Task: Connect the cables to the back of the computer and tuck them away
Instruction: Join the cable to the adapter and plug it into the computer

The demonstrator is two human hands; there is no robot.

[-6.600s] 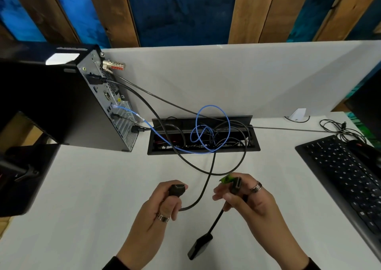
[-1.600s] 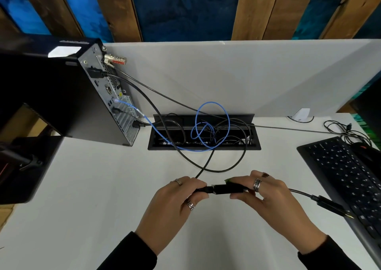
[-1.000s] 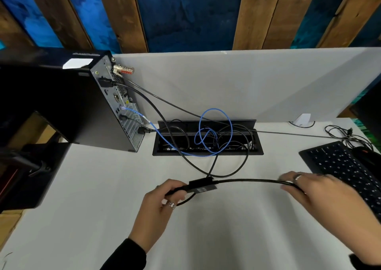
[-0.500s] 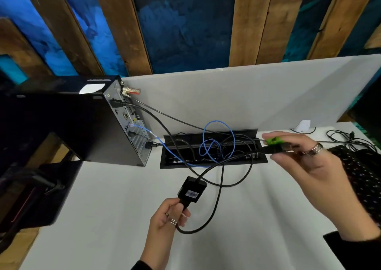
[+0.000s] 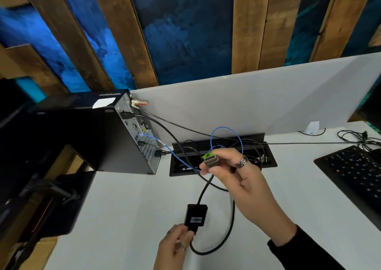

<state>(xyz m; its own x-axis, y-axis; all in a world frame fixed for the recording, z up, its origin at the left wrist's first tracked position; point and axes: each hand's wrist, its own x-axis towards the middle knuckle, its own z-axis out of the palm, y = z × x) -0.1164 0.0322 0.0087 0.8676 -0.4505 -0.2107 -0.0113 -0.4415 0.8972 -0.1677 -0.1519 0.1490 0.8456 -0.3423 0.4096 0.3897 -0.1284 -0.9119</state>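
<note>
A plug (image 5: 212,160) is pinched by the right hand (image 5: 237,175), aimed toward the computer (image 5: 86,133). The adapter box (image 5: 195,215) is gripped, seemingly at its lower end, by the left hand (image 5: 175,247).

A: The white desk top (image 5: 127,218) looks smooth and matt, and the pale grey divider panel (image 5: 257,102) behind it is matt too, perhaps cloth-faced, though I can't tell.

B: The black tower computer (image 5: 82,133) at left centre has smooth, faintly glossy side panels and a bare perforated metal back.

A: Rough brown wooden planks (image 5: 249,22) cross the upper frame.

B: The thin blue cable (image 5: 214,133) and the black adapter box (image 5: 195,215) look like smooth plastic; the silver ring (image 5: 241,162) is shiny metal.
</note>
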